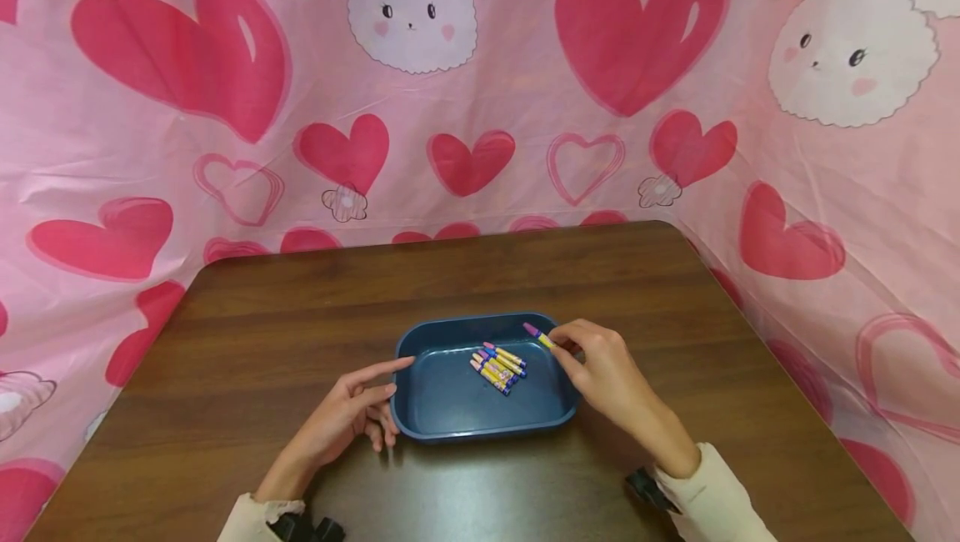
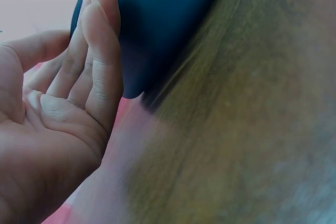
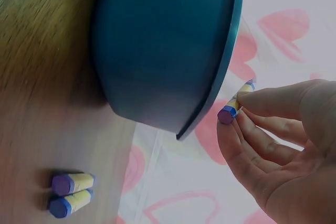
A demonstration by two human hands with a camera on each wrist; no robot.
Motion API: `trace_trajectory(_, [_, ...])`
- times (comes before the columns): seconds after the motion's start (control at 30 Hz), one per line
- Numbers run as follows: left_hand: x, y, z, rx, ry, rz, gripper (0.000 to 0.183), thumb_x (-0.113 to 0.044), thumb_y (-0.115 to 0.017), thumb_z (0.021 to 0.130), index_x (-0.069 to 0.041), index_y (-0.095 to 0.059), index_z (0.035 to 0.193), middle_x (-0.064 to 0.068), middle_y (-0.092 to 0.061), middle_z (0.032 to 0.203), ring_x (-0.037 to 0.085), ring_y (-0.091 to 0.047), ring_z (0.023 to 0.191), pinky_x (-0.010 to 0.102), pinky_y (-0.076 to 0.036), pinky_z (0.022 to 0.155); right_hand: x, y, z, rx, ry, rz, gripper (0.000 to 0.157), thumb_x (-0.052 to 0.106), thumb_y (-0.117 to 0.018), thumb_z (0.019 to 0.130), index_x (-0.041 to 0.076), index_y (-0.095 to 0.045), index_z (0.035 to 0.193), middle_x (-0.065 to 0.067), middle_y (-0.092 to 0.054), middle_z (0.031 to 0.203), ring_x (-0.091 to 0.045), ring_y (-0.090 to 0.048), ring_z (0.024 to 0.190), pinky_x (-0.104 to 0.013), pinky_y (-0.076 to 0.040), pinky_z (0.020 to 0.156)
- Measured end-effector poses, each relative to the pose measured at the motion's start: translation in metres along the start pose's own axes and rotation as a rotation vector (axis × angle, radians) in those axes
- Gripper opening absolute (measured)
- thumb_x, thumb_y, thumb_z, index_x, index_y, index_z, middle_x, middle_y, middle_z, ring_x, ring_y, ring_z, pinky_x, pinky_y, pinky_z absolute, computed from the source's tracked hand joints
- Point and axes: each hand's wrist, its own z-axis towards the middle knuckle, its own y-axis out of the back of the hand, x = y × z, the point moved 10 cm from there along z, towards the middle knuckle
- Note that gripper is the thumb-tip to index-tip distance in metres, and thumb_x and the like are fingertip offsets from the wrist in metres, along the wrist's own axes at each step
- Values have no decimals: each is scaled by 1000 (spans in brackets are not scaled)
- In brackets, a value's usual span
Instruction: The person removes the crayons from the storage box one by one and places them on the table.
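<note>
A purple-tipped crayon (image 1: 536,333) with a yellow wrapper is pinched between the thumb and fingers of my right hand (image 1: 606,368), over the right rim of a dark blue tray (image 1: 442,413). Its purple back end shows in the right wrist view, beside the tray's rim. Several crayons (image 1: 497,368) with pink and purple tips and yellow wrappers lie slanted side by side inside the tray. At the tray's left end, my left hand (image 1: 341,413) rests with its index finger stretched over the rim. Its other fingers are loosely bent along the outside wall.
Two more crayons (image 3: 73,183) lie together on the table beyond the tray's right end, in the right wrist view; my right hand covers them in the head view. The brown wooden table (image 1: 300,300) is bordered by a pink cloth (image 1: 517,92) with hearts and rabbits.
</note>
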Motion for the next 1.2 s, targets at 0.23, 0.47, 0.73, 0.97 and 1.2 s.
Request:
trace_trajectory(0.23, [-3, -3, -1, 27, -25, 2, 50, -10, -40, 108, 2, -27, 154, 13, -73, 79, 20, -71, 64, 29, -58, 54, -7, 13, -4, -78, 18, 2, 16, -2, -80, 80, 6, -75, 92, 1, -68, 85, -9, -61, 72, -29, -57, 63])
trace_trajectory(0.47, [-5, -4, -1, 38, -31, -2, 49, -10, -40, 108, -1, -29, 154, 13, -73, 80, 20, -71, 65, 29, -58, 55, -31, 27, -11, -156, -33, 40, 16, -4, -80, 79, 3, -74, 92, 0, -70, 83, -9, -64, 73, -28, -59, 65])
trace_trajectory(0.73, [-4, -2, -2, 28, -25, -2, 50, -10, -41, 108, -1, -28, 154, 14, -74, 80, 21, -71, 65, 29, -58, 55, -64, 42, -24, -231, -102, 2, 20, -8, -81, 75, 4, -75, 90, 0, -71, 80, -15, -68, 71, -14, -52, 69])
trace_trajectory(0.97, [0, 1, -3, 2, 4, 0, 51, -11, -42, 107, 1, -26, 155, 13, -73, 78, 20, -71, 64, 29, -58, 54, -84, 45, -32, -193, -179, -69, 15, -2, -81, 78, 5, -75, 89, 0, -71, 78, -13, -64, 71, -25, -52, 65])
trace_trajectory(1.2, [1, 1, -1, -9, 9, 3, 53, -13, -43, 107, 0, -25, 155, 13, -73, 77, 21, -71, 63, 30, -58, 54, -100, 45, -33, -94, -310, -87, 9, 4, -80, 81, 4, -76, 90, -4, -73, 78, -15, -63, 69, -30, -51, 62])
